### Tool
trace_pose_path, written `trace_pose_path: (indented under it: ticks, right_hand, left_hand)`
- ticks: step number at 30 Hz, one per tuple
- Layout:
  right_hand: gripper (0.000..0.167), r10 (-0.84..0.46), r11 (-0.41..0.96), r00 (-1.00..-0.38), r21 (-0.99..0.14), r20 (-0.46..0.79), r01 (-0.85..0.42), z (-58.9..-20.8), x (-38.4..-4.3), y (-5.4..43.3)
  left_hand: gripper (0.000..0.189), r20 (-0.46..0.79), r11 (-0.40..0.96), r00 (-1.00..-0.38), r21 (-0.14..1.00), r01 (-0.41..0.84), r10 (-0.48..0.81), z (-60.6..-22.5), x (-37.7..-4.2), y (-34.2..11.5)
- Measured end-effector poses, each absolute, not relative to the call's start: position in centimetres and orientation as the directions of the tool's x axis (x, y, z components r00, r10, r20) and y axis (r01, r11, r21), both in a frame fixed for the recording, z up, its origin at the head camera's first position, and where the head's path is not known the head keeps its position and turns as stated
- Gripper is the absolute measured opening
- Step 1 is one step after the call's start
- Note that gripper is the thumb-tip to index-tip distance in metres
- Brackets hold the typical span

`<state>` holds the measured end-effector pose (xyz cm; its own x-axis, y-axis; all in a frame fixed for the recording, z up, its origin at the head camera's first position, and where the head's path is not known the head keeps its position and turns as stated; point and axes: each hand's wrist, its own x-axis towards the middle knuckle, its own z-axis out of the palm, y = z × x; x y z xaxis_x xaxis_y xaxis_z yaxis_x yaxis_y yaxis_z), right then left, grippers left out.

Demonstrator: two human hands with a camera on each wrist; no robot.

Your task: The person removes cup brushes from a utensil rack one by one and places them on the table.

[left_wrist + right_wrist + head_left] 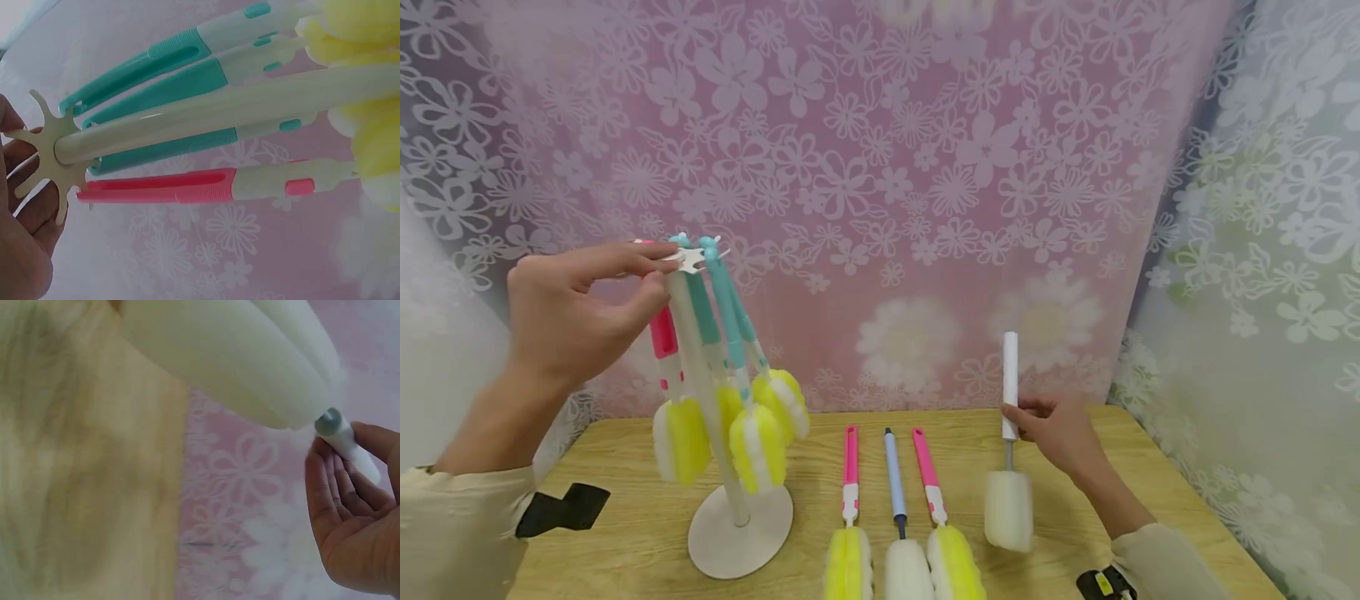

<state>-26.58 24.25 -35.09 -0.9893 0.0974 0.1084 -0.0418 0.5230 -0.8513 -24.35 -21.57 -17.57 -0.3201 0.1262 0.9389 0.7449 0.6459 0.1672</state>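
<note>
My left hand (572, 308) pinches the star-shaped hook top (688, 260) of a white stand between thumb and fingers. From its hooks hang several sponge bottle brushes, among them a teal-handled brush (724, 300) and a pink-handled brush (206, 185), their yellow-and-white sponges downward. The stand's round base (707, 546) is on the table. Over at the right, my right hand (1063, 437) grips a white-handled bottle brush (1010, 367) low on its handle. That brush is held upright, its cream sponge (231, 362) at the bottom, close over the tabletop.
Between the hands, two pink-handled brushes (851, 467) and a blue-handled brush (894, 475) lie in a row on the wooden table (640, 533), sponges toward me. A flowered pink curtain (887, 208) hangs behind the table's back edge, with pale flowered film (1270, 400) along the right side.
</note>
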Motion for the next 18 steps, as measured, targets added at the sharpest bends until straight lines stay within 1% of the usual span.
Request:
trace_pose_path:
  ticks: [2, 5, 9, 12, 18]
  right_hand:
    - [0.05, 0.067, 0.538, -0.997, -0.843, 0.049, -0.005, -36.2, -26.6, 24.5]
    - [0.049, 0.038, 0.548, -0.999, -0.836, -0.006, 0.026, -38.1, -26.7, 24.8]
    - [0.039, 0.022, 0.543, -0.998, -0.838, -0.063, 0.064, -40.4, -26.9, 24.8]
    - [0.032, -0.006, 0.549, -0.995, -0.833, -0.096, 0.077, -41.6, -27.0, 24.7]
    - [0.027, -0.033, 0.56, -0.992, -0.824, -0.12, 0.081, -43.0, -26.9, 24.2]
  left_hand:
    - [0.01, 0.929, 0.589, -0.346, 0.209, 0.781, 0.129, -17.6, -24.4, -22.0]
    - [0.012, 0.913, 0.552, -0.383, 0.25, 0.795, 0.138, -17.6, -24.3, -22.4]
    - [0.011, 0.902, 0.54, -0.416, 0.294, 0.789, 0.116, -17.8, -24.5, -22.5]
    - [0.011, 0.907, 0.532, -0.409, 0.3, 0.792, 0.099, -18.0, -24.6, -22.4]
    - [0.013, 0.919, 0.523, -0.381, 0.276, 0.807, 0.102, -18.1, -24.7, -22.0]
